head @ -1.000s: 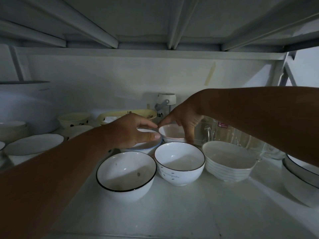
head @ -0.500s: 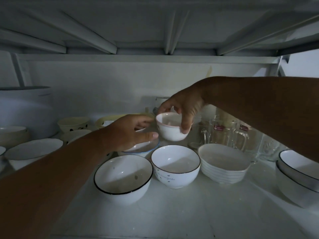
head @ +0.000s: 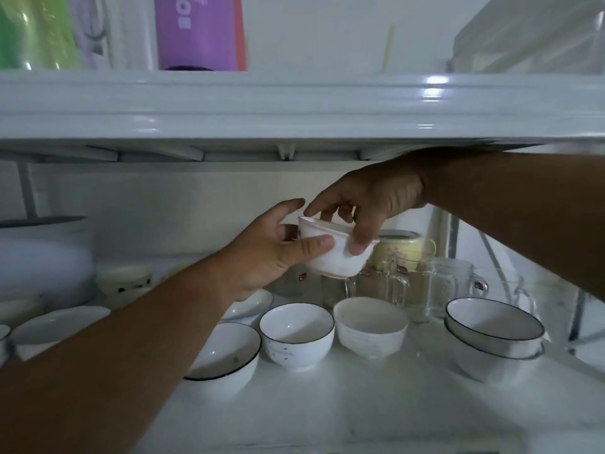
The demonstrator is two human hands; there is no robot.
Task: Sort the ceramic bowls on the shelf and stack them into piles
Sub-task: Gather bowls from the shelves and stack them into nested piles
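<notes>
A small white bowl [head: 334,253] of glossy ceramic, with a thin pinkish rim, is held tilted in mid-frame, well above the shelf [head: 360,404]. The right hand [head: 370,204] comes down from the upper right, its grip closed over the rim: thumb on the near wall, fingers over the far edge. The left hand [head: 271,257] reaches up from the lower left, thumb pressed against the bowl's near side and fingers curled behind it, so both grips are closed on the same bowl.

Below, on the smooth white shelf, stand a dark-rimmed bowl [head: 229,358], a speckled rounded bowl [head: 296,339] just beside it, and a ribbed bowl [head: 371,326]; at right, two dark-rimmed bowls are nested in a stack [head: 494,339]. Clear glass mugs [head: 425,286] crowd the back. The upper shelf edge [head: 294,106] runs just above the right wrist, leaving little room overhead; the front of the lower shelf is bare
</notes>
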